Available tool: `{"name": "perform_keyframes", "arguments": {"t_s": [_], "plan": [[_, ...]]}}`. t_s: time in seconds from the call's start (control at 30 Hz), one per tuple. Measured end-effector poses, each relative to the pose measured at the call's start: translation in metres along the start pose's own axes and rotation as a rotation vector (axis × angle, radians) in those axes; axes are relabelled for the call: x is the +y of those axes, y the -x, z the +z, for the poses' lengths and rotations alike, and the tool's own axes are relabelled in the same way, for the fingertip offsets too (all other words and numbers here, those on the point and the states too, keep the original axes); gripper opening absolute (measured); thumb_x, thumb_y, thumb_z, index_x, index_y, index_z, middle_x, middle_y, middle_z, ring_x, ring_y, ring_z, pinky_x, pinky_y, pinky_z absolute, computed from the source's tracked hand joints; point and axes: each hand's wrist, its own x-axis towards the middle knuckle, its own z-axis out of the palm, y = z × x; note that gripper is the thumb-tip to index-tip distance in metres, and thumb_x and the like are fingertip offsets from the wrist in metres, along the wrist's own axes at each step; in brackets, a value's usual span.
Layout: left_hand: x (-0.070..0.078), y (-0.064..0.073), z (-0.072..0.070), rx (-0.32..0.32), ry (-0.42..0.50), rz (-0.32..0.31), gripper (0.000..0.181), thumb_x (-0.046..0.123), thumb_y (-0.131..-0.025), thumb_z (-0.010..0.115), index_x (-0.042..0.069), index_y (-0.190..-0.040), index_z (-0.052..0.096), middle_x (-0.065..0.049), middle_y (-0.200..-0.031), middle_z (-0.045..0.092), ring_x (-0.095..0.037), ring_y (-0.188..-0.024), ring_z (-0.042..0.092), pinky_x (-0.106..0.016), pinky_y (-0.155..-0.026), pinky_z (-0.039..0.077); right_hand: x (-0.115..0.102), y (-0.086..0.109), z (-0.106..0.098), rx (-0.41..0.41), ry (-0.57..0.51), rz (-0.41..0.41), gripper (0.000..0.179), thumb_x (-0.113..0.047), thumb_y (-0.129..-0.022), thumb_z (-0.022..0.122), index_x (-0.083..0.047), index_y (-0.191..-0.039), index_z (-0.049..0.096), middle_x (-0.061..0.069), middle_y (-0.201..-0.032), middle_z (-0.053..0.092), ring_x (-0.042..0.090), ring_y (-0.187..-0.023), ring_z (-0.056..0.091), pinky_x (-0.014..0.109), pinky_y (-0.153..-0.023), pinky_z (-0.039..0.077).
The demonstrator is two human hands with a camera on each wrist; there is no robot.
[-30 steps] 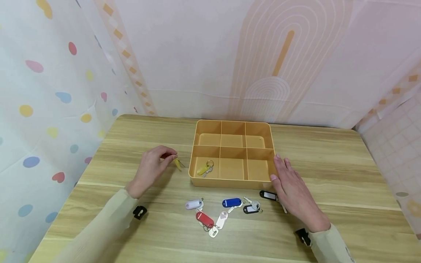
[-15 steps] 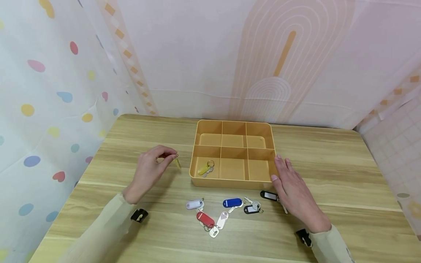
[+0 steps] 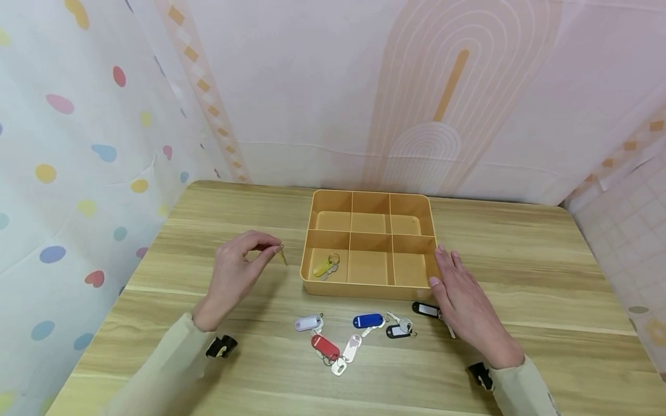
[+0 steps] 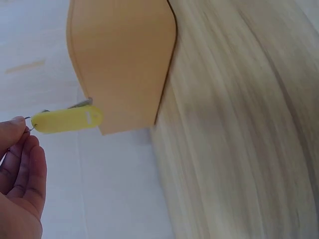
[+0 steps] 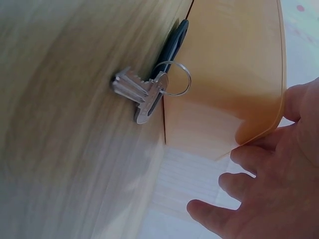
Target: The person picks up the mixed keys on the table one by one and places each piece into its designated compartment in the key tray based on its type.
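My left hand pinches the ring of a yellow key tag between thumb and fingertips. Tag and key dangle above the table, left of an orange six-compartment box. Another yellow key tag with its ring and key lies in the box's front left compartment. My right hand rests its fingers on the box's right rim, holding nothing. Close to that hand, a black key tag with keys lies against the box's front.
In front of the box lie a lilac key tag, a red one, a white one, a blue one and a second black key tag. Patterned cloth hangs behind the table.
The dangling yellow tag has turned edge-on in the head view, while my left hand stays almost in place. My right hand and the box look unmoved.
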Motion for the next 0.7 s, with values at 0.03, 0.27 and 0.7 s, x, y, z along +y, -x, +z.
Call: {"name": "perform_keyframes", "arguments": {"t_s": [0.03, 0.27, 0.7], "plan": [[0.001, 0.000, 0.000, 0.004, 0.003, 0.004, 0.017, -0.006, -0.083, 0.083, 0.005, -0.095, 0.079, -0.004, -0.091, 0.078, -0.019, -0.077, 0.073, -0.006, -0.072, 0.047, 0.000, 0.000, 0.000, -0.002, -0.001, 0.001, 0.063, -0.036, -0.115, 0.031, -0.002, -0.165, 0.015, 0.018, -0.170, 0.019, 0.043, -0.156, 0.013, 0.070, -0.119, 0.022], [0.009, 0.000, -0.002, 0.018, 0.025, 0.051, 0.018, -0.008, -0.081, 0.084, 0.003, -0.093, 0.078, -0.005, -0.092, 0.078, -0.018, -0.078, 0.073, -0.009, -0.075, 0.051, 0.001, 0.001, -0.001, -0.009, -0.005, 0.004, 0.063, -0.035, -0.115, 0.032, -0.002, -0.165, 0.015, 0.017, -0.171, 0.018, 0.043, -0.156, 0.012, 0.069, -0.119, 0.021], [0.024, -0.003, 0.001, 0.014, 0.104, 0.128, 0.021, -0.013, -0.077, 0.084, 0.002, -0.092, 0.078, -0.007, -0.093, 0.078, -0.018, -0.080, 0.073, -0.011, -0.079, 0.054, 0.002, 0.000, 0.000, -0.001, -0.015, -0.001, 0.063, -0.035, -0.115, 0.032, -0.002, -0.165, 0.014, 0.016, -0.171, 0.018, 0.043, -0.156, 0.013, 0.070, -0.118, 0.022]]}}
